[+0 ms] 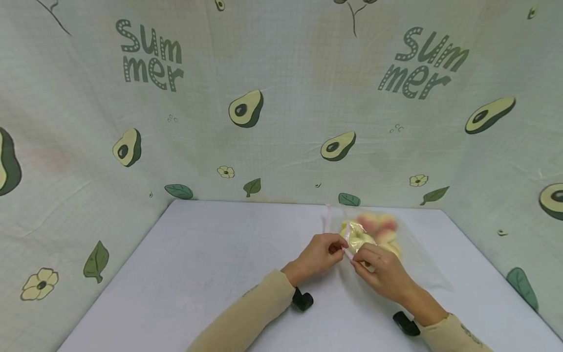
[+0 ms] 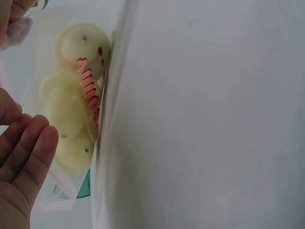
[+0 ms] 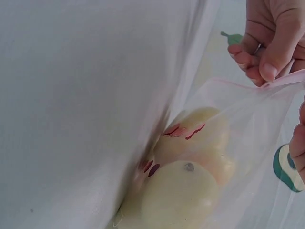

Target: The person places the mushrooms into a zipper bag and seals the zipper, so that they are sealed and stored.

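Note:
A clear zip bag (image 1: 422,264) with a pink-edged opening lies on the table, right of centre. Inside it are several round yellow and reddish fruits (image 1: 387,227), seen pale yellow through the plastic in the wrist views. My left hand (image 1: 320,254) pinches the pink strip (image 3: 286,80) at the bag's mouth between thumb and fingers. Close beside it, my right hand (image 1: 383,274) pinches the same edge lower down. The right wrist view shows only some right fingers (image 3: 299,148) at its edge. Red and pink marks (image 2: 89,88) show across the bag in the left wrist view.
The white table (image 1: 211,264) reaches back to a hanging cloth (image 1: 281,63) printed with avocados, leaves and lettering, which also rises at both sides. Black wrist cameras (image 1: 302,299) hang beneath the beige sleeves (image 1: 250,313).

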Motion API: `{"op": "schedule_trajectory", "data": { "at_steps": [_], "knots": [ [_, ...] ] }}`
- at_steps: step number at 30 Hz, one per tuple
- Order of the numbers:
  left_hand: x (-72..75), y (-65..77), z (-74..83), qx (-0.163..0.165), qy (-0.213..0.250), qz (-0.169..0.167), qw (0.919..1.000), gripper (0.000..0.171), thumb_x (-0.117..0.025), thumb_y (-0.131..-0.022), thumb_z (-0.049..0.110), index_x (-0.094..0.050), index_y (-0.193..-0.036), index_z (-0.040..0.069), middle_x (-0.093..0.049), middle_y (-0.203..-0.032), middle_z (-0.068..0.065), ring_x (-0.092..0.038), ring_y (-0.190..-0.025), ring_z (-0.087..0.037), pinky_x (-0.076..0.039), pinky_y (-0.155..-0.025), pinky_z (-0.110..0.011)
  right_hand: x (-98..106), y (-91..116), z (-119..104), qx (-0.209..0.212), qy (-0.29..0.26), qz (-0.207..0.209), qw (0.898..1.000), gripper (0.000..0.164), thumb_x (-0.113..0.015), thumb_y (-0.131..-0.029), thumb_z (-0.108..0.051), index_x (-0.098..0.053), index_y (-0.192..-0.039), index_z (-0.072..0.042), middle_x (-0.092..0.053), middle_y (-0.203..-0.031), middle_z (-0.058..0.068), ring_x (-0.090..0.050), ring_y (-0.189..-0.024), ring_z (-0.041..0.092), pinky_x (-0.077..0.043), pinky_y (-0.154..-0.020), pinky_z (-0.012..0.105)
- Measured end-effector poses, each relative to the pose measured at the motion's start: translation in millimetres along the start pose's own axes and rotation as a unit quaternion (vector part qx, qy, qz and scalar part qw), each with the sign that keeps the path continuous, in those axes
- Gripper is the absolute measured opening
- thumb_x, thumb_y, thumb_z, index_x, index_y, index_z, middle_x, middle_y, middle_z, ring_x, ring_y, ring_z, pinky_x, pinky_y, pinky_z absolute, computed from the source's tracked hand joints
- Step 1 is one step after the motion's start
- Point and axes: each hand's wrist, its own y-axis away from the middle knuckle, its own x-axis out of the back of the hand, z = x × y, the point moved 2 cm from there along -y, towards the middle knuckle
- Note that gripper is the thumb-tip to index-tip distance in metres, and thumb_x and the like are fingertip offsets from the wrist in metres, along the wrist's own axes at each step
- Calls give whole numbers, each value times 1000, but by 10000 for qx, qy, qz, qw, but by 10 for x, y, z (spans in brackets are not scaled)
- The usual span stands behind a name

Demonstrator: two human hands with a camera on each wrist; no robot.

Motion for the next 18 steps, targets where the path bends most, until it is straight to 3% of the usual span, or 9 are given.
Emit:
{"op": "schedule_trajectory", "data": {
  "at_steps": [18],
  "knots": [
    [34,-57,-85,182,-54,-212,9996,15,-63,-86,0,-67,-96,10,-63,-81,7,-53,-71,4,-45,-65,-10,9,0,7,164,-92,58,9998,11,-65,-78,-3,-62,-76,-14,-55,-73,-9,-49,-62,3,-38,-58,9]
  ]
}}
